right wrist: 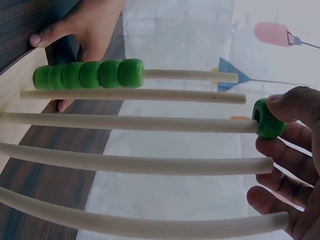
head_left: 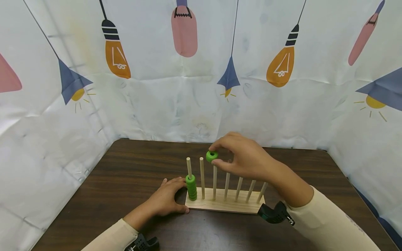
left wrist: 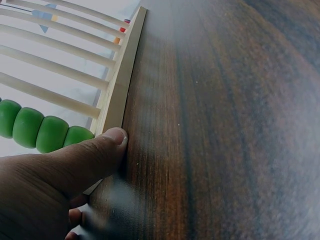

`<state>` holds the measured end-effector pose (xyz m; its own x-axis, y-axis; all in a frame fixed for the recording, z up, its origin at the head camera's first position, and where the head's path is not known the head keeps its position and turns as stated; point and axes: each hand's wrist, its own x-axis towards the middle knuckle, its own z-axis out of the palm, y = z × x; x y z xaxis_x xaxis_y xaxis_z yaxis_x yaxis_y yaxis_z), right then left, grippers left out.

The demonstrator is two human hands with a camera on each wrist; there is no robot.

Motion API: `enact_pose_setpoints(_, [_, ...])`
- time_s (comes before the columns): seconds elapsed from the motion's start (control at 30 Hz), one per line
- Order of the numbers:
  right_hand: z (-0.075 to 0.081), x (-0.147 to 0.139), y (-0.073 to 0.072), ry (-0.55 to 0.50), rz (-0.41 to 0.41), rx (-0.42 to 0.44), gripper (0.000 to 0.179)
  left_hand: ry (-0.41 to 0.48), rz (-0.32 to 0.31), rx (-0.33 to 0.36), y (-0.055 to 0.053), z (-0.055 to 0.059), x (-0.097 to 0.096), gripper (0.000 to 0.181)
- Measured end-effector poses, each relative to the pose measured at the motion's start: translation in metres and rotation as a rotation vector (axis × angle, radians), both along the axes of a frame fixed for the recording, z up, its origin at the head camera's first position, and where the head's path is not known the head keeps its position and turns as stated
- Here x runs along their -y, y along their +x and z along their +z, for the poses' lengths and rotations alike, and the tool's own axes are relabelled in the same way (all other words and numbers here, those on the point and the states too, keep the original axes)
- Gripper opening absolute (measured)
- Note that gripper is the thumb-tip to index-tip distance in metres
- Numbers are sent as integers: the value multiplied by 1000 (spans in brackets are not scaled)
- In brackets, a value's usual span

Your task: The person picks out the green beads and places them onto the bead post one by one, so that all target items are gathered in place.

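Note:
A wooden peg rack (head_left: 220,205) with a row of upright pegs stands on the table. Several green beads (head_left: 191,188) are stacked on its leftmost peg. My left hand (head_left: 166,197) holds the rack's left end, the thumb on the front edge of the base (left wrist: 117,100) and the fingers round behind. Between thumb and fingertips, my right hand (head_left: 242,155) pinches a single green bead (head_left: 211,156). In the right wrist view that bead (right wrist: 268,119) is at the tip of the third peg (right wrist: 150,122), its hole facing the peg; whether the tip is inside is unclear.
The dark wood-grain table (head_left: 125,174) reaches back to a white cloth (head_left: 150,111) printed with lamps and bulbs. Small red and orange pieces (left wrist: 122,31) show past the rack's far end. My right forearm (head_left: 295,184) crosses over the rack's right side.

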<state>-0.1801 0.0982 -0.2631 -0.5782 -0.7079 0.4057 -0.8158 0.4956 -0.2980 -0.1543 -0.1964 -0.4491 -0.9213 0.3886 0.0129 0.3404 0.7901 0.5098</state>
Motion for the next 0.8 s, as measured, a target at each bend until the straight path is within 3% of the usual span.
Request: enact_pose_setpoints(0.8, [-1, 22, -6, 13, 34, 22, 24, 8, -9, 3, 0, 0, 1, 77])
